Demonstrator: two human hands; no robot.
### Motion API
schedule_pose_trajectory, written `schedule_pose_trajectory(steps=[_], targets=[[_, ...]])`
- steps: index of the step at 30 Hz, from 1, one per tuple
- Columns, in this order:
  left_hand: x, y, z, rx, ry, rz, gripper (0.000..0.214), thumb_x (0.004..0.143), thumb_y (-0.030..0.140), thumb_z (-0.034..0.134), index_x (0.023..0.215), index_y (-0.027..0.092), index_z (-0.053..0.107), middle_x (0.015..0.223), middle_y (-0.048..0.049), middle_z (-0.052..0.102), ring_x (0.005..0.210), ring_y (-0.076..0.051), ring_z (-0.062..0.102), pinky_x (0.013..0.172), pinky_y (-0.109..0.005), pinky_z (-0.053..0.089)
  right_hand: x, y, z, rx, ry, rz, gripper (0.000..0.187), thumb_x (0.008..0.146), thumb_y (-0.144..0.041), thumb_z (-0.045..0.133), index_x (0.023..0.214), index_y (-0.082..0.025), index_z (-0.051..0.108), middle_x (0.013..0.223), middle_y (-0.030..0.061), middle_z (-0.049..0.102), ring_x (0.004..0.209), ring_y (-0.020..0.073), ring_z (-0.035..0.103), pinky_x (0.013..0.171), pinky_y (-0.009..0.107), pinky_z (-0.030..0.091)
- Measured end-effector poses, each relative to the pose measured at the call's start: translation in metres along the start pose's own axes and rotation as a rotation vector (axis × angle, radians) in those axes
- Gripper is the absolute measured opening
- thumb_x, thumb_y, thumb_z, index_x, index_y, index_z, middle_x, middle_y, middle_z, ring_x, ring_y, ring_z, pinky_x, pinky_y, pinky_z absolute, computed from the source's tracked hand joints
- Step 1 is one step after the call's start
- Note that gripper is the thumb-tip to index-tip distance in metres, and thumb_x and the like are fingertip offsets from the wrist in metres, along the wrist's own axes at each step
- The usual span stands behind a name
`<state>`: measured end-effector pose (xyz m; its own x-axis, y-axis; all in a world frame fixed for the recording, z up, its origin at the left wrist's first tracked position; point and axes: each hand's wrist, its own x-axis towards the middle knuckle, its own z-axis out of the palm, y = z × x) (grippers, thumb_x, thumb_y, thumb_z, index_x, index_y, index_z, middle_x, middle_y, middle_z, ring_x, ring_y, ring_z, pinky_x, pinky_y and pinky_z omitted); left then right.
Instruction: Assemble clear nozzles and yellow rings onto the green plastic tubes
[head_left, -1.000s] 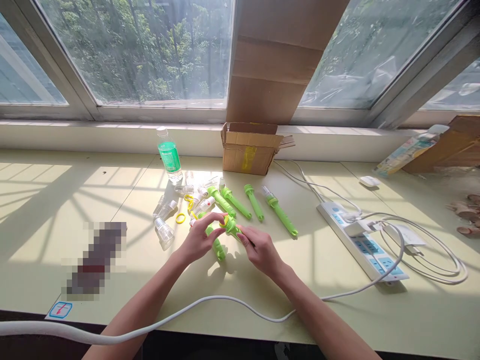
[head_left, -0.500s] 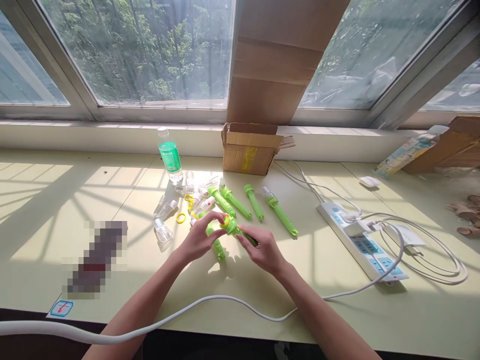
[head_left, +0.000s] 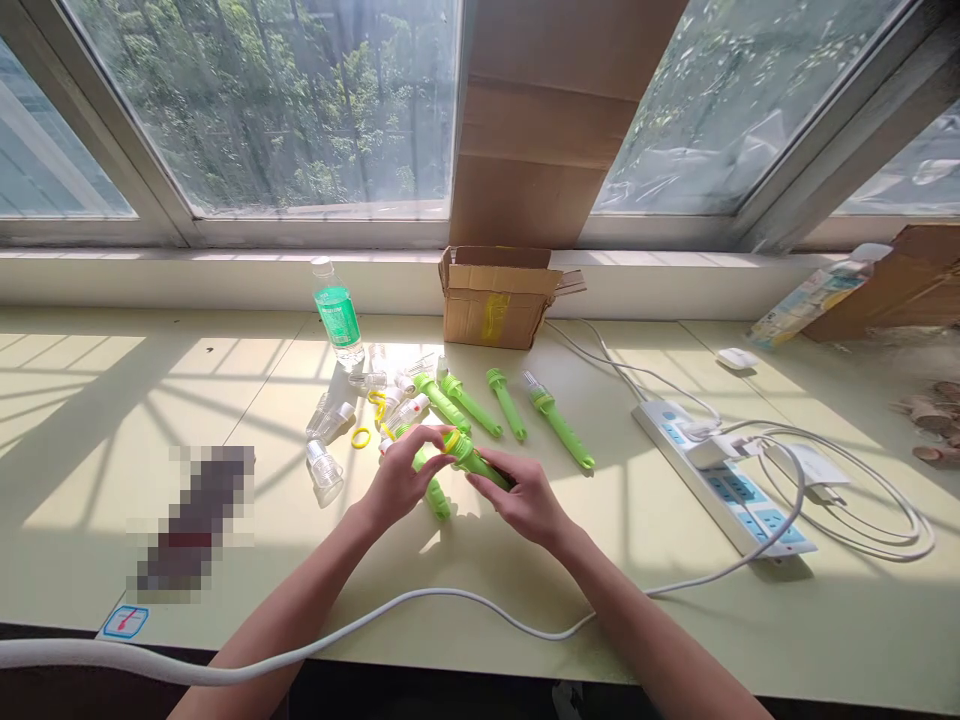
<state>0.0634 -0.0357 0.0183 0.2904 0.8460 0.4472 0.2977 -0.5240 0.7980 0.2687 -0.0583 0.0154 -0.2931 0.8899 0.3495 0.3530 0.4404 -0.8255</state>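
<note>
My right hand (head_left: 526,493) is closed around a green plastic handle (head_left: 480,466) with a threaded end, held tilted above the table. At that end, my left hand (head_left: 401,480) pinches a yellow ring (head_left: 451,441) between thumb and fingers. The ring sits at the handle's tip; how far it goes on is partly hidden by the fingers. Beneath my left hand lies another green handle (head_left: 437,497). Several similar handles lie beyond, one (head_left: 559,425) with a clear tip. Loose yellow rings (head_left: 361,437) and clear ribbed plastic pieces (head_left: 325,470) are scattered to the left.
A water bottle (head_left: 337,315) and an open cardboard box (head_left: 491,305) stand at the back. To the right is a power strip (head_left: 724,485) with plugs and coiled cable. A white cable (head_left: 450,592) crosses in front of my forearms. A pixelated dark object (head_left: 196,525) lies left.
The green handle has turned slightly in my right hand, whose fingers have shifted along it. My left hand stays at the yellow ring. The view has moved a little.
</note>
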Motion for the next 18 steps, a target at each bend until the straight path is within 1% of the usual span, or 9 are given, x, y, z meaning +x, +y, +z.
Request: schedule_pose_trajectory(steps=[4, 8, 10, 12, 15, 18], targets=[[-0.0005, -0.0010, -0.0004, 0.007, 0.013, 0.022, 0.015, 0.087, 0.031, 0.064, 0.093, 0.022, 0.053, 0.113, -0.0084, 0.068, 0.109, -0.022, 0.065, 0.095, -0.041, 0.051, -0.0004, -0.0005, 0.0019, 0.125, -0.031, 0.099, 0.028, 0.089, -0.040, 0.061, 0.105, -0.019, 0.070, 0.058, -0.0016, 0.054, 0.044, 0.0115, 0.046, 0.041, 0.025, 0.040], [-0.0001, -0.0015, -0.0015, 0.001, -0.005, 0.025, 0.031, 0.079, 0.034, 0.074, 0.096, 0.022, 0.051, 0.115, -0.0093, 0.068, 0.112, -0.024, 0.064, 0.097, -0.042, 0.050, -0.0009, -0.0008, 0.0049, 0.313, -0.068, 0.231, 0.030, 0.086, -0.044, 0.065, 0.101, -0.018, 0.070, 0.051, -0.0044, 0.046, 0.039, 0.0109, 0.044, 0.037, 0.024, 0.037], [0.0003, -0.0006, -0.0019, -0.006, -0.009, 0.014, 0.033, 0.077, 0.035, 0.075, 0.094, 0.023, 0.050, 0.116, -0.0093, 0.068, 0.112, -0.024, 0.064, 0.096, -0.042, 0.051, -0.0008, -0.0011, 0.0060, 0.379, -0.081, 0.291, 0.029, 0.084, -0.044, 0.068, 0.097, -0.018, 0.070, 0.050, -0.0050, 0.046, 0.037, 0.0107, 0.044, 0.035, 0.024, 0.036], [0.0005, 0.0005, -0.0020, -0.015, 0.013, 0.011, 0.033, 0.076, 0.035, 0.076, 0.092, 0.022, 0.050, 0.114, -0.0089, 0.069, 0.110, -0.024, 0.065, 0.095, -0.041, 0.051, -0.0003, -0.0019, 0.0066, 0.433, -0.104, 0.333, 0.028, 0.083, -0.044, 0.069, 0.092, -0.018, 0.070, 0.050, -0.0047, 0.048, 0.035, 0.0102, 0.044, 0.033, 0.024, 0.034], [0.0002, 0.0016, -0.0015, -0.025, 0.051, 0.021, 0.032, 0.077, 0.034, 0.076, 0.091, 0.022, 0.049, 0.113, -0.0088, 0.069, 0.108, -0.024, 0.067, 0.093, -0.042, 0.052, 0.0008, -0.0038, 0.0067, 0.487, -0.132, 0.356, 0.026, 0.083, -0.043, 0.068, 0.087, -0.017, 0.069, 0.053, -0.0035, 0.052, 0.033, 0.0091, 0.044, 0.031, 0.023, 0.031], [-0.0003, 0.0018, -0.0008, -0.011, 0.060, 0.041, 0.031, 0.077, 0.033, 0.075, 0.089, 0.022, 0.050, 0.113, -0.0090, 0.069, 0.108, -0.024, 0.067, 0.092, -0.042, 0.053, 0.0015, -0.0056, 0.0065, 0.518, -0.135, 0.365, 0.024, 0.084, -0.041, 0.068, 0.079, -0.017, 0.066, 0.053, -0.0039, 0.052, 0.033, 0.0079, 0.044, 0.031, 0.021, 0.031]])
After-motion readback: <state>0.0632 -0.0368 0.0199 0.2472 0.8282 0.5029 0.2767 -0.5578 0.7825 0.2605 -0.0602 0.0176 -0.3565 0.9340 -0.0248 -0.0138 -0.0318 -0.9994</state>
